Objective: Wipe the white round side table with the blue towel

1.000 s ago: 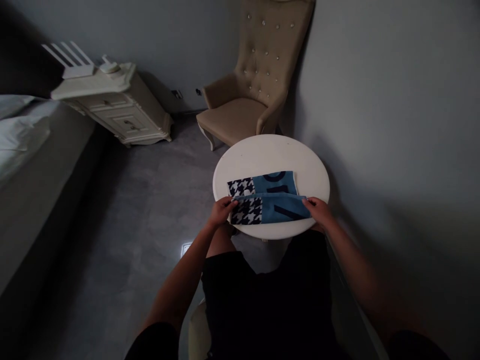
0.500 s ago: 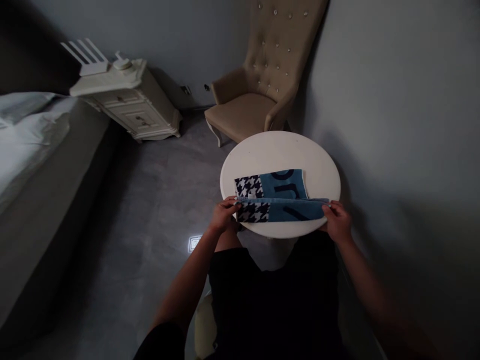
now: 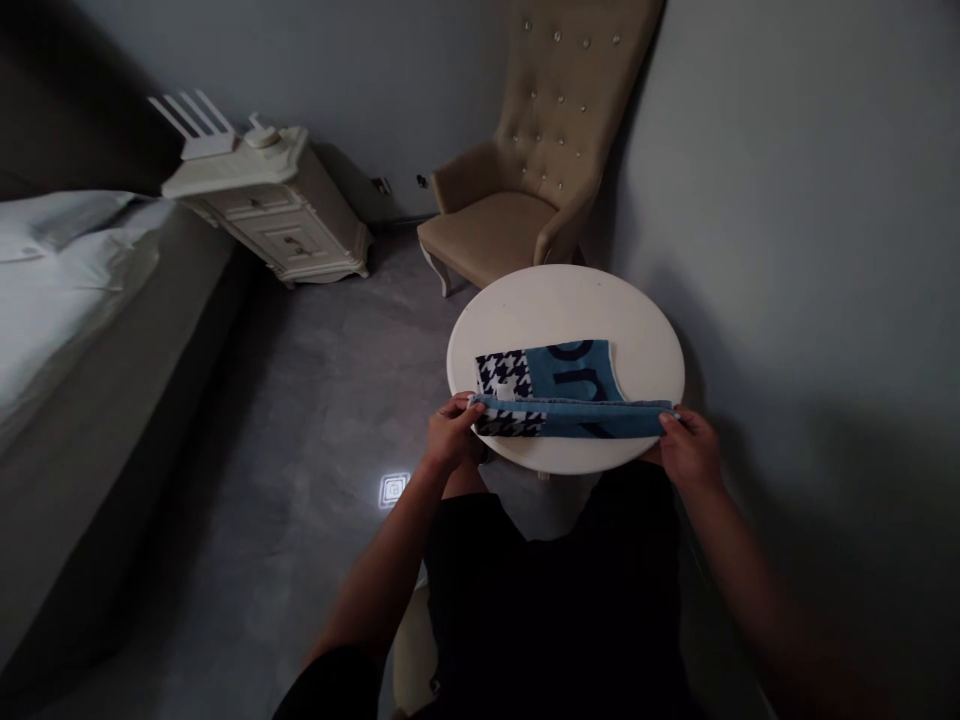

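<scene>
A blue towel [image 3: 574,376] with a black-and-white houndstooth end and dark lettering lies partly folded on the round white table [image 3: 562,300]. Its near part is turned up into a narrow strip that runs across the front. My left hand [image 3: 453,430] pinches the houndstooth end of that strip between thumb and fingers. At the opposite end, my right hand [image 3: 688,448] grips the blue corner just past the table's right edge. The strip is stretched between both hands. A small white tag shows near the towel's left side.
A tan tufted armchair [image 3: 487,235] stands behind the table. Back left, a white nightstand [image 3: 292,220] carries a white router [image 3: 206,135]. A bed [image 3: 75,260] lines the left side; a grey wall [image 3: 810,250] rises on the right.
The near strip has been turned over further, showing more plain blue along its top. My right hand has moved slightly outward, pulling the strip longer. The view has shifted a little.
</scene>
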Demonstrator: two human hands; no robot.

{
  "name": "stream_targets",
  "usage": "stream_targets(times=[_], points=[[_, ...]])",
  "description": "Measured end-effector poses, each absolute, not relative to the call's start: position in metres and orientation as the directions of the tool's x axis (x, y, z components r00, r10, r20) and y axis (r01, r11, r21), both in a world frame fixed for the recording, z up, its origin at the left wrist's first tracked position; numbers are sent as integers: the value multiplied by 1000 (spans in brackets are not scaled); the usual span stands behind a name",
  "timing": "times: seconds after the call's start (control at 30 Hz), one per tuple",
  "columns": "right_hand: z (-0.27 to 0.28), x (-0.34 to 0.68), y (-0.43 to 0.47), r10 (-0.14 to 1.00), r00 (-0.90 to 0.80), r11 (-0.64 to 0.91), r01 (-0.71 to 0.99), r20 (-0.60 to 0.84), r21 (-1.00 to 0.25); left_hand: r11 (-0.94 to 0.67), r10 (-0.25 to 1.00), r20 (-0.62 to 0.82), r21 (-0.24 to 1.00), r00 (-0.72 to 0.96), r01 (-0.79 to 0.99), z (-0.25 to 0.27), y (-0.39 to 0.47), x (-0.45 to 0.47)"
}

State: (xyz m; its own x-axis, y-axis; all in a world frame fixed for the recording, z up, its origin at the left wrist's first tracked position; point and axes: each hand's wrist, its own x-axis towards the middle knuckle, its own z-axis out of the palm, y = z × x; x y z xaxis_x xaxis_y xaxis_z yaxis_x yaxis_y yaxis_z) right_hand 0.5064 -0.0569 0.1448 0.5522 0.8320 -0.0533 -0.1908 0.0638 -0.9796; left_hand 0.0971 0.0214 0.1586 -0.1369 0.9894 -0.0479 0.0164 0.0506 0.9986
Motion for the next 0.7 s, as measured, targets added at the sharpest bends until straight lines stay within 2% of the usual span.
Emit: stream_targets(times=[0.1,0.23,0.43,0.7], points=[[145,503,-58,807,584,40,-196,-84,-980,42,981,-60,994,-183,-101,157,19,103],[143,502,-60,788,610,8,-148,-85,-989,46,977,-56,998,-204,-53,155,17,103],[141,503,-62,782,622,3,39,27,-999,42,971,-30,998,-235,46,158,14,101],[142,508,-64,770,631,10,130,91,-991,20,966,-12,999,-259,27,164,14,104]])
